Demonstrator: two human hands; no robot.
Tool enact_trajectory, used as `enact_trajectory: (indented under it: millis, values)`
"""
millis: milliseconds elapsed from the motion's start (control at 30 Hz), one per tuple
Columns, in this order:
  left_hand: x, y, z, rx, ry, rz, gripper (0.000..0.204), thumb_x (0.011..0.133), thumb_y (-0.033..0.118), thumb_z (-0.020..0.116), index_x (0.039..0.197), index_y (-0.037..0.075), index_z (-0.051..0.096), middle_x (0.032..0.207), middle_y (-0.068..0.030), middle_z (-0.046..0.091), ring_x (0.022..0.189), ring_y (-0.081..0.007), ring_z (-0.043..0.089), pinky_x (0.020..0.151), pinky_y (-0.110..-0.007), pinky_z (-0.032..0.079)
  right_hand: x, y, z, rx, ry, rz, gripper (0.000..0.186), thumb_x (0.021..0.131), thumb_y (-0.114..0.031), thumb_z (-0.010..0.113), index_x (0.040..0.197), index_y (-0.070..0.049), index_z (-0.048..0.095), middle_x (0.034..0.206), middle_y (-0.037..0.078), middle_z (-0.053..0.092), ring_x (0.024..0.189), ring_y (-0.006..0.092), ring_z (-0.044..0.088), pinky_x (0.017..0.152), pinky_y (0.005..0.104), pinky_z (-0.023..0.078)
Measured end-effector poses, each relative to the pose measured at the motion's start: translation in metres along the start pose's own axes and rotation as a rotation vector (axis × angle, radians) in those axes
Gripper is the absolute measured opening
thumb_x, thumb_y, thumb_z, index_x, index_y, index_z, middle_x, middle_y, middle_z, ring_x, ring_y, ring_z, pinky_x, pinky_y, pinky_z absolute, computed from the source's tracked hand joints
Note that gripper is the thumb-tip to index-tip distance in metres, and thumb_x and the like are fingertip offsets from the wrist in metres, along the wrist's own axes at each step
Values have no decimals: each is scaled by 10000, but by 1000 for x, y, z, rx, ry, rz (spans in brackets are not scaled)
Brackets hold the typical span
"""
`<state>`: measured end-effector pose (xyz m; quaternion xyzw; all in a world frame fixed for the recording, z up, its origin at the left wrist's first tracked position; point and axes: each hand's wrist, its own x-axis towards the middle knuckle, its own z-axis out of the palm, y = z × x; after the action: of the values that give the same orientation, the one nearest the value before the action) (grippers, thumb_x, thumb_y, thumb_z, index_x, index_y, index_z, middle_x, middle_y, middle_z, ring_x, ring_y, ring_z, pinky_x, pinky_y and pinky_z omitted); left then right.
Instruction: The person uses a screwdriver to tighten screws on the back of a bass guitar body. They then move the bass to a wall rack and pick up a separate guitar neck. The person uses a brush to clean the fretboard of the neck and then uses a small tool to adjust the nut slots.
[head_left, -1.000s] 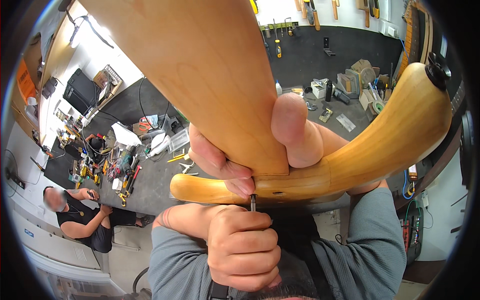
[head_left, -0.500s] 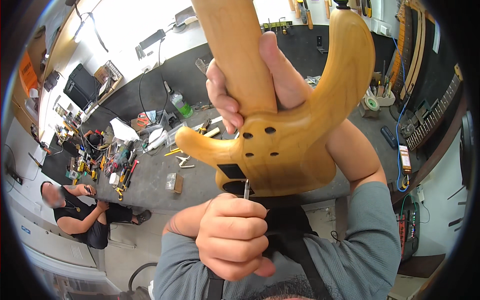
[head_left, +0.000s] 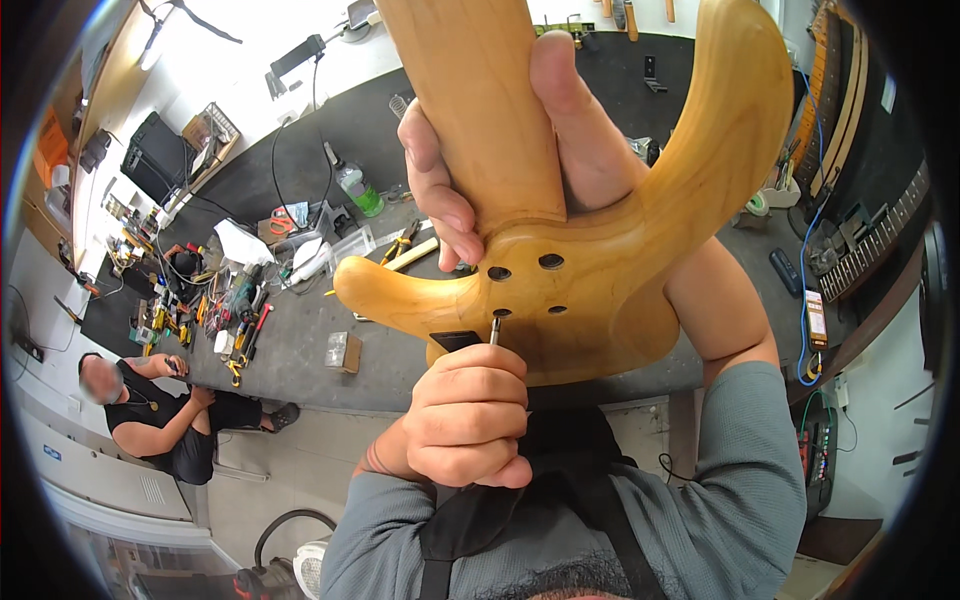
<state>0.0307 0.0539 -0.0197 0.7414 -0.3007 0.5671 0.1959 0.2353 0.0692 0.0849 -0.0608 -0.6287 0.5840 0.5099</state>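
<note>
Set in a bright, cluttered workshop, over a dark table [head_left: 295, 340] curving round the view. Up close now, clenching a slim metal tool [head_left: 495, 331] in the left hand [head_left: 468, 415], with fingers curled hard round a hidden handle. Aimed upward and away, right at the lower left hole [head_left: 502, 313] of four in a honey-coloured wooden guitar body [head_left: 640, 260]; impossible to tell whether inside or just touching the rim. By the look of it, at the stage of setting tip to hole; probably calls for lining up shaft and hole, then steady pressure against a firm hold. Held up in front of the chest, above the table, back face toward the camera. Running lengthwise away from the chest, along the neck [head_left: 480, 110], leaning slightly left and out past the top edge. Grasped round that neck, just above the joint, by the right hand [head_left: 595, 160], thumb on one side, fingers on the other. Further out, on the table: small box [head_left: 345, 352], heap of tools [head_left: 240, 310], bottle of green liquid [head_left: 362, 195]. Off to the left, seated, another person [head_left: 165, 410].
</note>
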Motion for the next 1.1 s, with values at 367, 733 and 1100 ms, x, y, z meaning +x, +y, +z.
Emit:
enact_trajectory:
  millis: [367, 733, 1100]
  values:
    - [-3, -6, -2, -20, -37, 6, 328, 1091, 232, 835, 981, 26, 605, 887, -121, 686, 737, -320, 687, 667, -493, 616, 1, -3, 0, -38, -2, 23, 1152, 952, -1056, 340, 1297, -2, 650, 882, 130, 687, 751, 204, 743, 841, 379, 701]
    - [-19, -8, 25, 180, 162, 70, 154, 992, 60, 760, 1110, 53, 661, 1149, -147, 702, 994, -331, 719, 844, -569, 630, 5, 1, -1, -12, -24, 7, 1173, 934, -1065, 339, 1272, 13, 655, 832, 101, 656, 700, 203, 734, 799, 368, 694]
    - [-13, 8, 32, 183, 192, 54, 171, 1097, 155, 709, 966, 49, 681, 908, -94, 705, 739, -262, 663, 631, -452, 607, 0, -1, 18, 65, -84, 5, 949, 1104, -902, 412, 1181, 10, 664, 817, 44, 582, 740, 146, 601, 742, 327, 567]
